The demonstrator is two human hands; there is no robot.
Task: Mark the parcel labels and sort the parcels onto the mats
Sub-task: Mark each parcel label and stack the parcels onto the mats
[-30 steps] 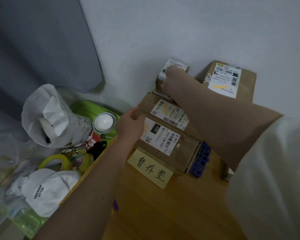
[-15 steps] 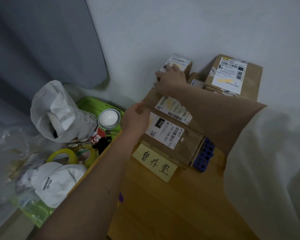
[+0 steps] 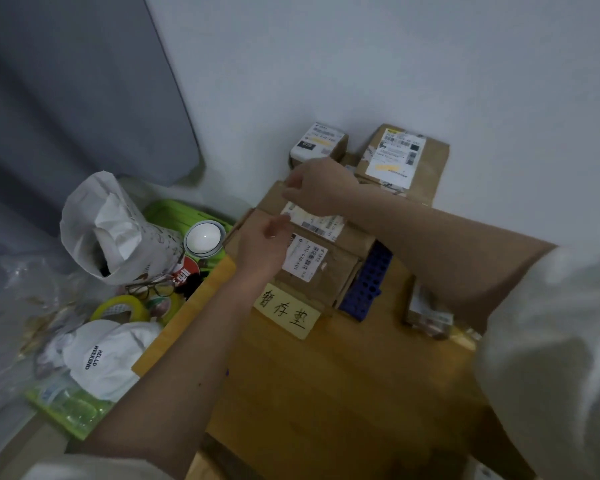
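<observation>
Since a moment ago our right hand (image 3: 321,188) has drawn back off the small parcel (image 3: 317,144) by the wall, and its curled fingers now rest on the second parcel (image 3: 293,202). Our left hand (image 3: 265,249), fingers loosely bent, lies on the front parcel (image 3: 321,271); whether either grips we cannot tell. Both parcels sit behind the yellow note (image 3: 286,311), the larger parcel (image 3: 404,162) farther back.

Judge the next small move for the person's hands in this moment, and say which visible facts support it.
Probably: close both hands on the second parcel and lift it. The right hand is over its far end, the left hand is at its near left edge, and the small box already sits alone by the wall.
</observation>
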